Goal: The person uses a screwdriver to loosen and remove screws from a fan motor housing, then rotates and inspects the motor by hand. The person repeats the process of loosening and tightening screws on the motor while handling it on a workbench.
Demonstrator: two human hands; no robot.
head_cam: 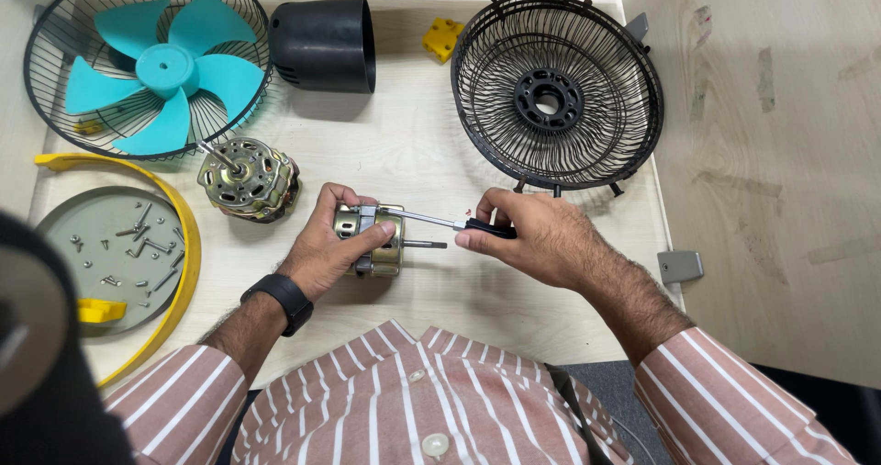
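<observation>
Left hand (335,245) is gripping the brass-coloured cylindrical fan motor (378,241) at centre of the pale wooden table (413,144), fingers wrapping over its top, shaft sticking out to the right. Right hand (532,237) is closing around the black-handled screwdriver (450,223), holding its steel shank level with the tip sitting at the motor's upper edge.

No packages or labels readable here; strips of tape are showing on the wooden panel (771,153) at right.

Around it: second brass-coloured motor (249,180) is lying just left of the held one. Black wire guard with the teal plastic fan blade (161,70) is sitting top left, black plastic cone housing (326,44) beside it, small yellow plastic block (442,38) behind. Empty black wire grille (556,93) is lying top right, close above the right hand. Grey round tray with a yellow rim (115,263) is holding loose screws at left. Nothing is blocking the motor.
</observation>
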